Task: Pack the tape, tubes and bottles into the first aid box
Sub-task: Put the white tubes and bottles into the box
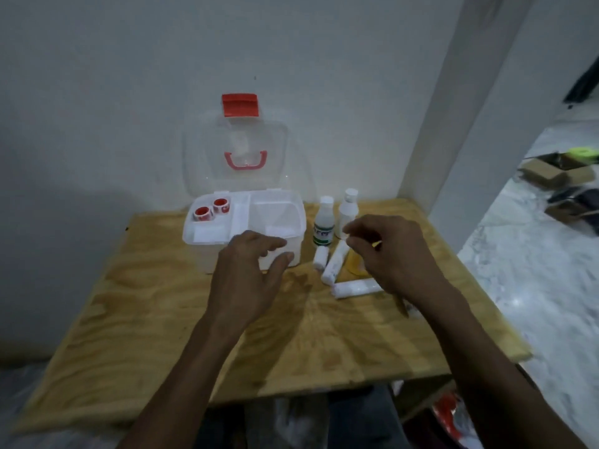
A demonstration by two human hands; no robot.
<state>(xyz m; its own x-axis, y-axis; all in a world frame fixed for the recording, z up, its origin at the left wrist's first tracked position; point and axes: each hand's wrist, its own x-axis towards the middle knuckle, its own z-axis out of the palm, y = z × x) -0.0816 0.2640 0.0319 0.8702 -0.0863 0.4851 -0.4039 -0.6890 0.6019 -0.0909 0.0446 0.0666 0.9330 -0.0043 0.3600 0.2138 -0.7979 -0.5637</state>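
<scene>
On your wooden surface (162, 303): one first aid box (244, 228), lid raised, two tape rolls (210, 209) in its left rear compartment; two bottles (337, 218) upright just right of it; white tubes (335, 264) lying in front of those. Your left hand (249, 273) hovers, fingers relaxed, at the box's front; your right hand (385, 251) hangs over the tubes, fingers curled, contents unclear.

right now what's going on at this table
A person is packing a translucent white plastic first aid box on a wooden table. Its clear lid with a red latch stands open, and two red-and-white tape rolls already sit in the box's left compartment. Two white bottles stand beside the box, and white tubes lie in front of them, not yet packed. The left hand hovers by the box front; the right hand reaches over the tubes.
</scene>
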